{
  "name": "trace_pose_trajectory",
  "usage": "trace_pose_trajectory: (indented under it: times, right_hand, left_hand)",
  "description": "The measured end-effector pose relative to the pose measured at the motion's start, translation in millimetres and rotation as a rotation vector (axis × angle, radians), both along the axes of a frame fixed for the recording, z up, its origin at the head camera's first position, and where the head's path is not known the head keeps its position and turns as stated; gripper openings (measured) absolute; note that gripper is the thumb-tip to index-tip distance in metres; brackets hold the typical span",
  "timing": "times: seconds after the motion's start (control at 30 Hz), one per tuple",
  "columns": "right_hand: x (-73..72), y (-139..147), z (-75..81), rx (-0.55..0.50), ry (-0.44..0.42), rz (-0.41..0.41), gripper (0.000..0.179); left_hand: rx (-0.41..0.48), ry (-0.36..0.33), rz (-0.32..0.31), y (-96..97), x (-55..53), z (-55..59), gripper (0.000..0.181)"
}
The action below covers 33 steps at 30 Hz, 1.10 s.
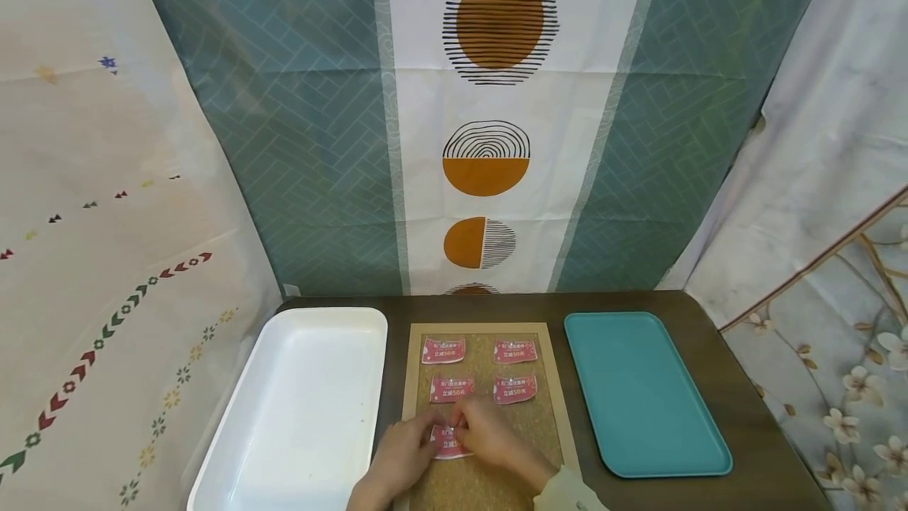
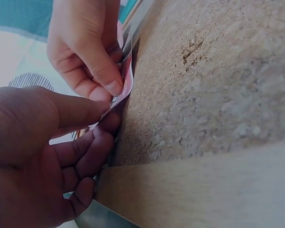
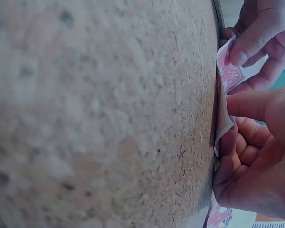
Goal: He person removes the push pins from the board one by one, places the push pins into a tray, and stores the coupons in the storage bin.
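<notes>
A pink paper coupon (image 1: 445, 445) with white print lies low on a wood-framed corkboard (image 1: 511, 448). My left hand (image 1: 403, 452) holds its left edge, with the thumb on the printed face. From the right, my right hand (image 1: 493, 434) has its thumb and curled fingers at the coupon's upper part and covers its right side. In the left wrist view the coupon (image 2: 127, 84) bends slightly off the cork between both hands. The right wrist view shows the coupon's edge (image 3: 223, 116) standing a little away from the board. Whether a small pin sits under the right fingertips is hidden.
Several similar coupons (image 1: 515, 389) sit above in two columns on the cork. A white tray (image 1: 298, 408) stands left of the board, a teal tray (image 1: 645, 393) right of it, all on a dark brown table (image 1: 752, 456). Patterned cloths (image 1: 319, 140) hang behind and beside.
</notes>
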State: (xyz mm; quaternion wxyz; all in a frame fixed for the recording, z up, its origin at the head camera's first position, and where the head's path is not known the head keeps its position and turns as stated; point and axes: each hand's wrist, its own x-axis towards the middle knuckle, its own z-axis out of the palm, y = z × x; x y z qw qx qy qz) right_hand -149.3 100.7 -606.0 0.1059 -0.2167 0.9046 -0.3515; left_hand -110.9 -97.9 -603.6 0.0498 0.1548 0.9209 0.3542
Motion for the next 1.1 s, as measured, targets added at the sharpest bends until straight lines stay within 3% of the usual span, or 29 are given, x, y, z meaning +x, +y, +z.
trace_pose_trajectory:
  times: [0.23, 0.43, 0.83, 1.1]
  right_hand:
    - [3.4, -3.4, -0.9, -0.005, -0.015, -0.002, 0.018]
    - [4.1, -4.5, -1.6, -0.003, 0.004, 0.0, 0.02]
    - [7.6, -9.4, -2.5, 0.106, 0.213, 0.025, 0.019]
    - [8.6, -9.2, 3.7, 0.18, 0.167, 0.022, 0.026]
  left_hand:
    - [0.045, -0.062, 0.003, -3.9, 1.3, 1.0, 0.029]
    - [0.038, -0.052, 0.007, -4.8, 0.8, 1.8, 0.029]
    - [0.05, -0.036, 0.009, -6.2, -0.8, 3.7, 0.029]
    - [0.129, -0.085, 0.02, -2.9, -0.8, 2.6, 0.029]
